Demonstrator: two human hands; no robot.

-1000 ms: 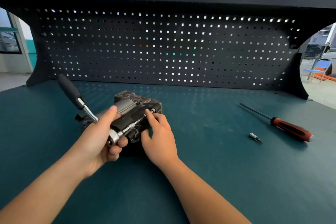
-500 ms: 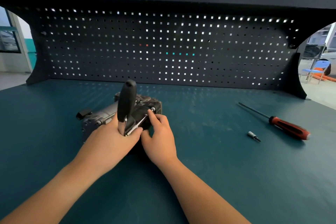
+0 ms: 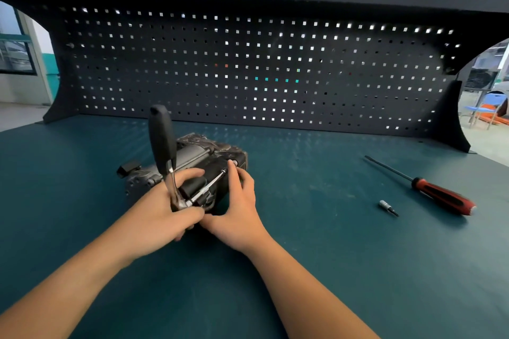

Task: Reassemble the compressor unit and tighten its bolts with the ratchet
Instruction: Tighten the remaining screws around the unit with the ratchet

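Dark grey cast-metal compressor unit lies on its side on teal worktop, left of centre, near you. Looks heavy and rigid; likely sits firm under torque. Chrome ratchet with black rubber handle stands upright; your left hand curls round its head. Right hand mostly open: index fingertip touches tip of thin chrome extension bar at bolt, no pinch seen. Metal looks slick; take rubber handle for leverage, brace casing.
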